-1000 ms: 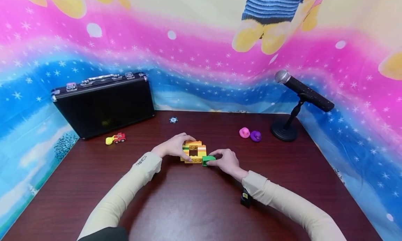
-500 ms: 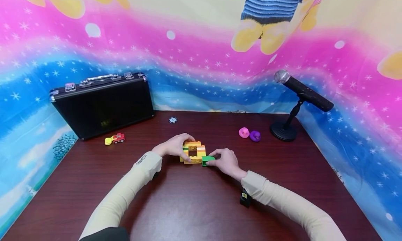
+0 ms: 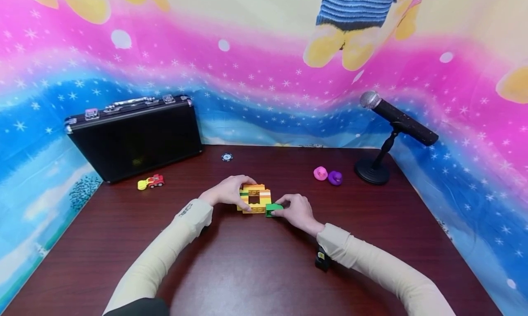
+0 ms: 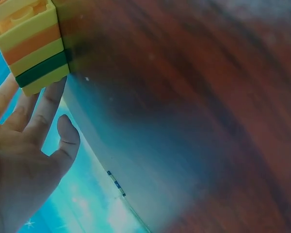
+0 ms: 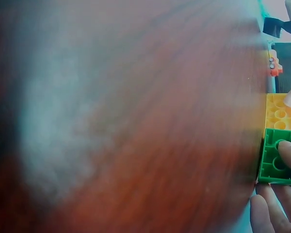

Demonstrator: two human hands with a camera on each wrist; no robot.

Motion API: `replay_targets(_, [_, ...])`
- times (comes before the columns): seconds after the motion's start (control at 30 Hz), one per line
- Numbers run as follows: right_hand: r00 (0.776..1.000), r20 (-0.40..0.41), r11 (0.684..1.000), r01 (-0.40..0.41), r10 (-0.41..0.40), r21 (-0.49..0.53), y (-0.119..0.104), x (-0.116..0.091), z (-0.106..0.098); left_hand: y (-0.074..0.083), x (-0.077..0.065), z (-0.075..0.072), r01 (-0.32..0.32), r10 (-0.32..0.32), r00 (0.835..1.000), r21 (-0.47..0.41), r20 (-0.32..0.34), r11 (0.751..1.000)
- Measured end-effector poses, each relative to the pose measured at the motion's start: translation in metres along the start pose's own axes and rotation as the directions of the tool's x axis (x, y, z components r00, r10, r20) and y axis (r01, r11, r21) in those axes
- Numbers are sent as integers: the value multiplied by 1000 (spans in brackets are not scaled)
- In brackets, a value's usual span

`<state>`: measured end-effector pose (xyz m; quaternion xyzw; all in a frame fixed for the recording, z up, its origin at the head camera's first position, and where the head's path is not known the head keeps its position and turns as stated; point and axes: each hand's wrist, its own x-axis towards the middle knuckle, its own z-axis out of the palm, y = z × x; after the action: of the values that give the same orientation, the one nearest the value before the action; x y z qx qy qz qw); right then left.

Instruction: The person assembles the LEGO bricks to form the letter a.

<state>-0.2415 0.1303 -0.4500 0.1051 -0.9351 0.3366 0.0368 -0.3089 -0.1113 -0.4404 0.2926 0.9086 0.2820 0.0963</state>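
Note:
My left hand [image 3: 227, 191] grips the left side of a toy building-brick structure [image 3: 265, 200], mostly yellow with orange, green and white layers and a square opening in the middle. At its front right corner, my right hand [image 3: 300, 212] pinches a green building brick [image 3: 272, 209] between thumb and fingers. Seen from the right wrist, the green brick [image 5: 270, 172] shows its hollow underside, close against the yellow one [image 5: 271, 110], with the thumb pressing inside it. In the left wrist view the striped layers [image 4: 38, 54] rise above the left fingers.
A black case [image 3: 140, 144] stands at the back left, with a red and yellow toy vehicle [image 3: 156, 181] before it. A poker chip [image 3: 227, 157] lies near the back edge. Pink [image 3: 320, 173] and purple [image 3: 335, 178] ducks sit beside a microphone stand [image 3: 372, 171].

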Motion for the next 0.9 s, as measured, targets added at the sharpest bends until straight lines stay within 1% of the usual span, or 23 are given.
replay_targets(0.07, [1000,-1,1000,10,-10,2,-1,0,0,1,0,-1,4,-4,1000,6,3,1000])
replay_targets(0.3, [998,17,998,68,-68,4,-2,-2,0,1,-1,-1,51,-50,998,-35,27,998])
replay_targets(0.43, [996,5,996,85,-85,-6,-3,-3,1,2,-2,-2,50,-49,999,-36,22,998])
replay_targets(0.6, [997,5,996,83,-83,-28,-3,-5,3,4,-2,-2,52,-51,999,-40,17,998])
replay_targets(0.7, [996,7,995,87,-87,-48,-3,-5,4,4,-2,-1,52,-52,998,-26,18,998])
replay_targets(0.9, [992,-1,989,122,-123,-77,-6,-6,3,4,-1,-1,45,-45,999,2,6,999])
